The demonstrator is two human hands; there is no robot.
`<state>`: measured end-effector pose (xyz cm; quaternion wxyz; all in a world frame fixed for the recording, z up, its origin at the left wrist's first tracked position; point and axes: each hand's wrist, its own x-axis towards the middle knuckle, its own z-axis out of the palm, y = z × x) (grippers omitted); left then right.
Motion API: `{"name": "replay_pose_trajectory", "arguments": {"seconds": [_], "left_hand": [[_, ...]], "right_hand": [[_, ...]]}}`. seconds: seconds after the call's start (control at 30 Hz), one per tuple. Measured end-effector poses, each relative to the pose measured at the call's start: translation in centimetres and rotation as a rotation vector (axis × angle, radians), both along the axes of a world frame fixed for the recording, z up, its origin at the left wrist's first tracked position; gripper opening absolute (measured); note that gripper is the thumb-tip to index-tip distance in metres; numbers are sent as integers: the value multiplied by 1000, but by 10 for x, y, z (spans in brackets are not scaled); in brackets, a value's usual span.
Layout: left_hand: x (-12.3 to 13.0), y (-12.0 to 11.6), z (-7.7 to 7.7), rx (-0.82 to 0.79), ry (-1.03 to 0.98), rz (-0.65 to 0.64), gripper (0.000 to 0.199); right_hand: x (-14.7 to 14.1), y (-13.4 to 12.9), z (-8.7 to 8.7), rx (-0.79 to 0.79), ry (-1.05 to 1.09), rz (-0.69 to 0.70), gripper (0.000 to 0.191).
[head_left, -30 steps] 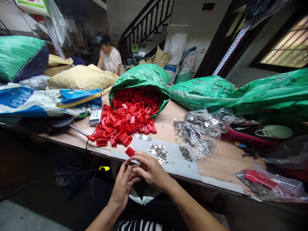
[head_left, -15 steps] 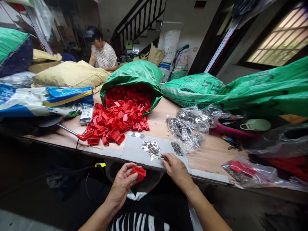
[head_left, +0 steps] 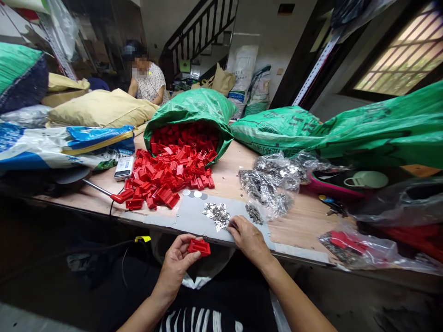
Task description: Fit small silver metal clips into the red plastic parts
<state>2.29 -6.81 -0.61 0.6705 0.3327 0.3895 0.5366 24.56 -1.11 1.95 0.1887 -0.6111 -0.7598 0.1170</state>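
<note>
A red plastic housing, its hollow side showing, is held between the thumb and fingers of my left hand, just in front of the table edge. My right hand has its fingers pinched together at the right edge of a pile of shiny metal pieces; whatever is between the fingertips is too small to make out. The pile lies on a grey mat. Behind my right hand sits a smaller pile of dark metal parts.
Many red housings spill from a green sack at centre left. Clear bags of metal parts lie right of centre. A person sits across the table. Further right are a pink tray and a bag.
My right hand has shifted slightly left against the metal pile. The red housing in my left hand has tilted a little. The person across the table has moved an arm.
</note>
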Motion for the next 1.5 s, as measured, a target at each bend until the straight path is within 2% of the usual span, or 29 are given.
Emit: {"name": "replay_pose_trajectory", "arguments": {"seconds": [0.17,0.33,0.53,0.63,0.73,0.87,1.03,1.27,1.5], "left_hand": [[2,3,2,69,58,15,31],[4,5,10,148,117,49,28],[4,4,7,309,325,95,29],[5,4,3,407,474,105,30],[7,3,4,474,557,95,33],[11,1,10,461,546,113,34],[12,1,16,396,490,146,32],[10,0,16,475,594,150,36],[8,-1,12,558,638,115,42]], "right_hand": [[1,0,-2,6,46,-30,10],[0,0,4,13,258,27,17],[-11,-8,10,-180,553,-42,11],[-25,-14,6,-277,790,-6,15],[-39,-17,1,-258,900,22,17],[-49,-19,-3,-221,920,20,16],[-49,-21,-1,-236,901,74,19],[-44,-23,1,-238,815,14,17],[-44,-24,1,-237,756,37,14]]}}
